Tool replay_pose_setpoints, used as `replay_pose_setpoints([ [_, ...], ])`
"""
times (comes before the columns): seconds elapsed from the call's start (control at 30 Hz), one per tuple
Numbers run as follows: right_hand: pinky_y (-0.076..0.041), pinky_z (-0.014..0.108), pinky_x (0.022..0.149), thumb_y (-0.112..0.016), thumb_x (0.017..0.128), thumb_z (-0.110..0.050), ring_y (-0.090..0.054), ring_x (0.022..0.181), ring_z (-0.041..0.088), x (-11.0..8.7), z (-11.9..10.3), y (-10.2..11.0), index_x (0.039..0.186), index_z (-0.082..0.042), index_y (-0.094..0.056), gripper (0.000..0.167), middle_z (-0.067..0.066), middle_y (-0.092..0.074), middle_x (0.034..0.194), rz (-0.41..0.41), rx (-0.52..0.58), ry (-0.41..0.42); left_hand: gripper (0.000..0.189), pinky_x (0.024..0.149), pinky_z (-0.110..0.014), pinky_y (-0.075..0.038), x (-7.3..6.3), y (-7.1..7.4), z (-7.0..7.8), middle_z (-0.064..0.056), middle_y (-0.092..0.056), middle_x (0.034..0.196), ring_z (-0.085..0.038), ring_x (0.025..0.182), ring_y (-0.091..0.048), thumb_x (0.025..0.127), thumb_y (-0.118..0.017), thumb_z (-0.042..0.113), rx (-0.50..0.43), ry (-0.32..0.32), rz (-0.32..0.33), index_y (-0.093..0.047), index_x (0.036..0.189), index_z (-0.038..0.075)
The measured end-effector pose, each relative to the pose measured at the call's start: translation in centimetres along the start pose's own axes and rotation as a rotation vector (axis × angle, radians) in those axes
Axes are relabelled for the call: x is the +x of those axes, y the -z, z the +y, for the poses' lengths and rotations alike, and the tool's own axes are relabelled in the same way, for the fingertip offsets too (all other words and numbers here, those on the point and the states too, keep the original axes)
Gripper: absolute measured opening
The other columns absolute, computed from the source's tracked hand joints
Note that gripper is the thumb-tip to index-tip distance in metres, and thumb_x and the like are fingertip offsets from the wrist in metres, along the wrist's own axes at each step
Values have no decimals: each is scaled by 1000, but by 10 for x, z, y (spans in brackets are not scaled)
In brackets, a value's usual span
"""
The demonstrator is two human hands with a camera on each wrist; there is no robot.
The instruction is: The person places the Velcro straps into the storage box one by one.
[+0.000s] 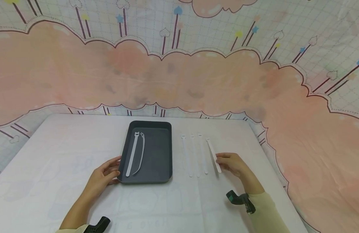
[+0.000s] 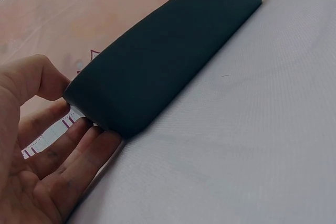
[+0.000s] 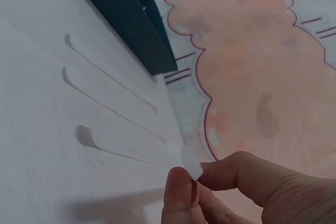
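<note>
A dark grey tray (image 1: 156,152) stands on the white table, with two white slotted straps (image 1: 132,153) lying inside on its left. My left hand (image 1: 102,176) touches the tray's left edge; in the left wrist view its fingertips rest against the outer wall (image 2: 157,51). With thumb and fingers, my right hand (image 1: 230,163) pinches a white strap (image 1: 213,154), tilted, right of the tray. The right wrist view shows this strap's pale end (image 3: 190,163) between thumb and finger. Three more white straps (image 1: 186,157) lie roughly side by side between the tray and my right hand.
The white tabletop (image 1: 62,155) spreads around the tray on all sides. Behind it and to the right hangs a peach and white patterned cloth (image 1: 167,81). A dark wrist camera (image 1: 240,199) is strapped at my right sleeve, another (image 1: 97,225) at the left.
</note>
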State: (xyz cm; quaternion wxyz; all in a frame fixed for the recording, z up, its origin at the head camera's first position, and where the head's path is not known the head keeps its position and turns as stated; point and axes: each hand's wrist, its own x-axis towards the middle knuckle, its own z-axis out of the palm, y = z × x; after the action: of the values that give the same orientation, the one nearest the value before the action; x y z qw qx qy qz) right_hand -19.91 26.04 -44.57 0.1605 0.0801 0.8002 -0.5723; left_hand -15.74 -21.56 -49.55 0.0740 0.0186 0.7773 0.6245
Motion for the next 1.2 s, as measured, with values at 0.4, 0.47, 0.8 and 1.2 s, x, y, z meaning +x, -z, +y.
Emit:
replay_pose_setpoints([
  [0.4, -57, 25, 80, -62, 90, -4, -63, 83, 12, -3, -12, -1, 135, 17, -45, 53, 17, -63, 111, -61, 34, 28, 58, 77, -25, -58, 0, 0, 1, -30, -43, 144, 13, 101, -55, 97, -57, 7, -4, -8, 2, -35, 151, 2],
  [0.47, -57, 24, 80, -62, 90, -3, -64, 82, 12, -4, -15, -1, 136, 17, -43, 54, 15, -64, 109, -69, 44, 32, 58, 77, -25, -58, 1, 0, 1, -29, -43, 144, 14, 100, -55, 97, -57, 7, 7, -2, 6, -35, 151, 3],
  [0.8, -58, 25, 80, -62, 92, -6, -64, 83, 12, -6, -32, -7, 138, 14, -41, 55, 27, -58, 124, -115, 47, 29, 58, 78, -26, -58, 2, 0, 3, -28, -44, 145, 12, 102, -55, 97, -56, 8, 36, 5, 8, -36, 151, 5],
  [1.2, -59, 31, 82, -63, 89, -1, -65, 86, 15, -6, -46, -33, 135, 14, -44, 53, 27, -60, 121, -158, 83, 64, 57, 78, -27, -58, 1, 2, 3, -28, -45, 143, 11, 101, -57, 97, -57, 11, 38, 14, 10, -38, 150, 6],
])
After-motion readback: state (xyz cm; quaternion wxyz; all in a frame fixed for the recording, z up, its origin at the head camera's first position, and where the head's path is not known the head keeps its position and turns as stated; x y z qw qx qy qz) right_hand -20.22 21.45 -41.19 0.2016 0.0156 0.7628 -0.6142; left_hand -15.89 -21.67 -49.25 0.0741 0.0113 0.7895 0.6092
